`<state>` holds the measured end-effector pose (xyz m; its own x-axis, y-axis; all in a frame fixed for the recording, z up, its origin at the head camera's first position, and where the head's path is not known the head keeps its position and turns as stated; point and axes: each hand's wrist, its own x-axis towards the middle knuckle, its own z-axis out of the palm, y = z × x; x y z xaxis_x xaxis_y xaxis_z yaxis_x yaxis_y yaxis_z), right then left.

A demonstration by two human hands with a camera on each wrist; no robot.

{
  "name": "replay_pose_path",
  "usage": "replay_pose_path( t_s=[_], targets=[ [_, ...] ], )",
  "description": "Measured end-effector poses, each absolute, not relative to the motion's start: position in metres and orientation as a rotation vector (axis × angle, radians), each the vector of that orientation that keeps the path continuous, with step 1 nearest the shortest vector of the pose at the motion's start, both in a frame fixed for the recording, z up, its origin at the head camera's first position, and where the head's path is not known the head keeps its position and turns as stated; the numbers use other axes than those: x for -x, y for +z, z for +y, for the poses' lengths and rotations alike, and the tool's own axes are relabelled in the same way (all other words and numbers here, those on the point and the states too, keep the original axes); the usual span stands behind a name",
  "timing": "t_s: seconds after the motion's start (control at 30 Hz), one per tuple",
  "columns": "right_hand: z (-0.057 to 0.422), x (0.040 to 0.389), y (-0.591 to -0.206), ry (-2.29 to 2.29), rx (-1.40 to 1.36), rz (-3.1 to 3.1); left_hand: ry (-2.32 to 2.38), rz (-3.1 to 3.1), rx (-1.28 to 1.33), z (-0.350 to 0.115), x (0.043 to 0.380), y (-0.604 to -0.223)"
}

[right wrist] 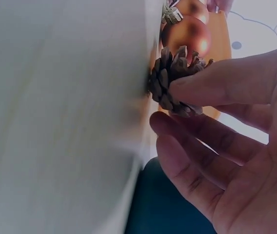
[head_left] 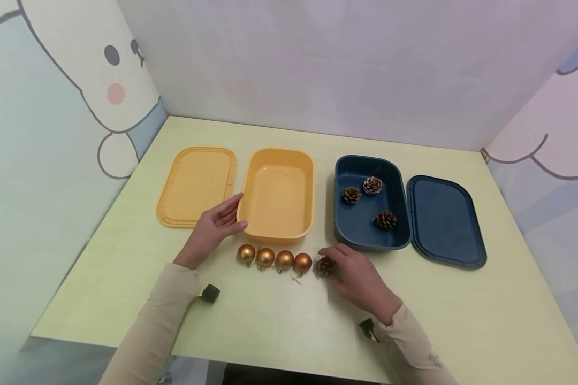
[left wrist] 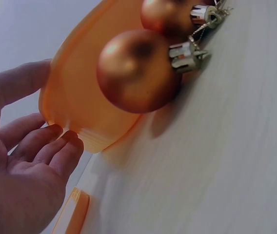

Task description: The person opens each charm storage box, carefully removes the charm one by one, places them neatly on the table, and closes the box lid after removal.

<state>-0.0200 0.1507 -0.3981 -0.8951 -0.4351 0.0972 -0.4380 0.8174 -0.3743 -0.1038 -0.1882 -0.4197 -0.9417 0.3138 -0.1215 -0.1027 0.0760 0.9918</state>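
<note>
My right hand (head_left: 358,275) pinches a brown pine cone (right wrist: 170,80) between thumb and fingers, low over the table in front of the dark blue box. Three more pine cones lie inside that dark blue box (head_left: 372,239). At the left side of a yellow box (head_left: 278,211), my left hand (head_left: 214,227) touches the rim and outer wall with thumb and fingers relaxed. Nothing lies in the yellow box. Several copper-coloured Christmas baubles (head_left: 284,261) stand in a row before it, the rightmost one beside the held pine cone. Their silver caps carry thin strings, seen in the left wrist view.
A yellow lid (head_left: 197,184) lies flat left of the yellow box. Right of the dark blue box lies a dark blue lid (head_left: 445,219), close against it. The pale table (head_left: 270,326) meets a wall at the back, with printed panels at both sides.
</note>
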Motion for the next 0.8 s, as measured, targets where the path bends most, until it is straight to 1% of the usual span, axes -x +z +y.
replay_pose_path(
  t_s=[0.8],
  targets=[
    [0.1543,0.0268,-0.3996,0.635,-0.728,-2.983,1.953,2.044,-0.218,-0.1883,0.1033,-0.4205]
  ],
)
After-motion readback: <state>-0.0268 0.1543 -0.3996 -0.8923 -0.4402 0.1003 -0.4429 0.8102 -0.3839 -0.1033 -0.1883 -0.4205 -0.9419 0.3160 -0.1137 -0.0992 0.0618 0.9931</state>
